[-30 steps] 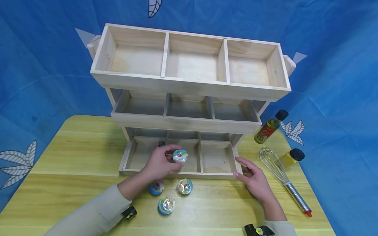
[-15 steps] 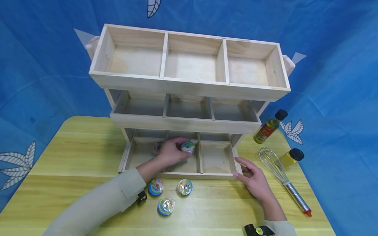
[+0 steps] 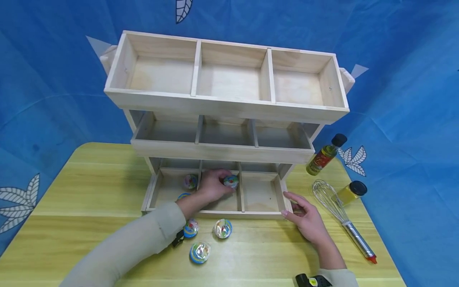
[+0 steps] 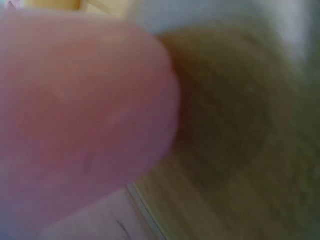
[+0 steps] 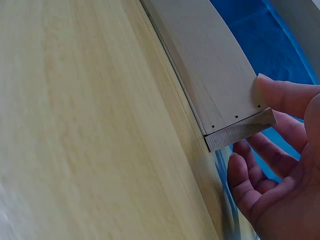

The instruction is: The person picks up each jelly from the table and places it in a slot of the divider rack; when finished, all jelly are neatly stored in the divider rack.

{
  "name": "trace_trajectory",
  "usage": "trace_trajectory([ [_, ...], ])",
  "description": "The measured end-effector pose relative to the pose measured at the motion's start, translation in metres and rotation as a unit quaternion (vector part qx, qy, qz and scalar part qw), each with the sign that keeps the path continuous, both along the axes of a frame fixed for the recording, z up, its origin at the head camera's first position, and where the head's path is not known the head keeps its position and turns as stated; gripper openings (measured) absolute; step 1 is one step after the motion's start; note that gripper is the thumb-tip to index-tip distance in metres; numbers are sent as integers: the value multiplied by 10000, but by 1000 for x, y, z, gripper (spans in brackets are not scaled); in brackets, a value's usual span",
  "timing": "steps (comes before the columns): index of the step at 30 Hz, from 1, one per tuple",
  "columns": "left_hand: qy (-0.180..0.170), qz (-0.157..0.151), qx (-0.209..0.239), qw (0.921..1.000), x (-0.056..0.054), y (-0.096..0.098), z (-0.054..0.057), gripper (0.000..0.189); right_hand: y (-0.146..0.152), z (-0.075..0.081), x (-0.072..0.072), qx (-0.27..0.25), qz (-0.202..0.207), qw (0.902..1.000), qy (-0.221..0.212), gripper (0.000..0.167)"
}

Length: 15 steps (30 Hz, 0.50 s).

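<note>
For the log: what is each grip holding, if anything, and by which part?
The left grip holds a small round tub by its edge. The right grip holds the bottom tray at its front right corner.

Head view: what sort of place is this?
Probably a staged tabletop set: a leaf-print blue cloth hangs behind a wood-grained table, which carries a tiered shelf and a whisk.

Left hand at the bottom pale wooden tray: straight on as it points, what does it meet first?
Likely the thin pale wooden divider right of the tray's middle compartment; the small round multicoloured container in the left hand would touch first. Height clearance is unclear.
</note>
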<state>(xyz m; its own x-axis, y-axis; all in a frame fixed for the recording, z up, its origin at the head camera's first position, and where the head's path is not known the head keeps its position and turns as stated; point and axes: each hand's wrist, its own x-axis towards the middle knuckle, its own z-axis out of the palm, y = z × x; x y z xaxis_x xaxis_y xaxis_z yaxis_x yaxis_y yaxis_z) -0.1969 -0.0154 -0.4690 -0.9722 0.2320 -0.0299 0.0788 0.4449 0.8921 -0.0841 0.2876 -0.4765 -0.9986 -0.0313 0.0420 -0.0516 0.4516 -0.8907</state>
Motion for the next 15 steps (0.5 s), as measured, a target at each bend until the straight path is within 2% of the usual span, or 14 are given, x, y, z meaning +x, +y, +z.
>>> trace_trajectory([
  [7,-5,2,-24,10000,1,-1,1,51,-1,1,0,33,-33,10000,-28,51],
  [15,-144,183,95,9997,3,0,4,51,-1,1,0,-22,9,10000,14,51],
])
